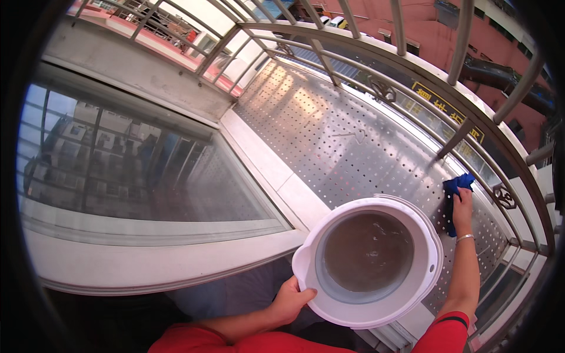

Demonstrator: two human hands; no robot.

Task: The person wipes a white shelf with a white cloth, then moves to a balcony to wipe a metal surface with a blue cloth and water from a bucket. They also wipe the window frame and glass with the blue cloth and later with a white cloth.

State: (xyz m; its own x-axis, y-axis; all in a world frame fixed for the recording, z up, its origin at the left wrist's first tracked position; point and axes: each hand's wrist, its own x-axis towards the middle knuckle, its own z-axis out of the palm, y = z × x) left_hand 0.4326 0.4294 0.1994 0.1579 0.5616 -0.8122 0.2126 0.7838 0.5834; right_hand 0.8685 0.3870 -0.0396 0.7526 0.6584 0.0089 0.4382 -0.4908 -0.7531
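Observation:
My left hand (293,300) grips the near-left rim of a white plastic bucket (304,260), with the thumb over the edge. Murky brown-grey water (366,251) fills part of the bucket. To its right my right arm reaches out past it, a band around the wrist. A dark blue cloth (459,183) is bunched in my right hand (462,209), and part of it hangs or lies below the fingers. Under the cloth is a perforated metal sheet (309,132), close to the metal railing. The bucket hides the sheet's near part.
Metal bars (397,26) of a window cage rise along the far and right sides. At left is a sliding glass window pane (132,163) in a white frame (154,260). A pale tiled sill (273,172) borders the sheet. A bent wire (353,136) appears on the sheet.

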